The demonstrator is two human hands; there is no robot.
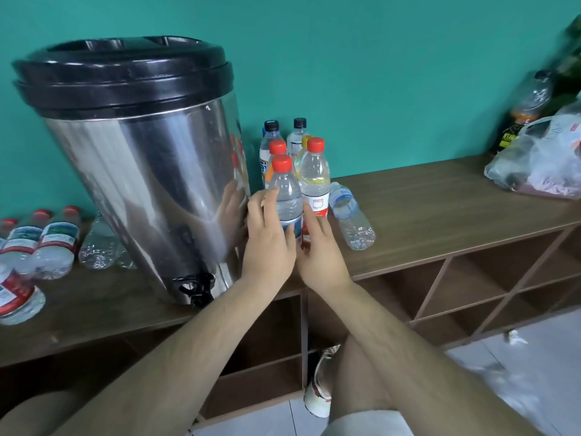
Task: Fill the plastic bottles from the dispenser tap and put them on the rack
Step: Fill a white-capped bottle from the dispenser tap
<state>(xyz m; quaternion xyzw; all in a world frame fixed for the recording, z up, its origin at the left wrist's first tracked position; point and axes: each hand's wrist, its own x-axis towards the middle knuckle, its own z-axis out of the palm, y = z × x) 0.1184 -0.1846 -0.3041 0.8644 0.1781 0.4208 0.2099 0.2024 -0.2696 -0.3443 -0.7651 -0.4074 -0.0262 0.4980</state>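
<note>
Both hands are on one red-capped bottle (287,196), which stands upright on the top of the wooden rack (440,196), just right of the big steel dispenser (141,171). The left hand (267,237) has its fingers curled round the bottle's left side in a real grip. The right hand (320,250) lies against the lower right side with its fingers fairly straight, touching rather than clasping. The black tap (196,286) sits low on the dispenser's front, left of the wrists. Right behind the held bottle is a tight cluster of capped bottles (314,180), and one capless bottle (352,215) lies on its side to their right. More bottles (53,243) lie left of the dispenser. A plastic bag (540,162) sits far right, and a shoe (320,391) is in a cubby below.
</note>
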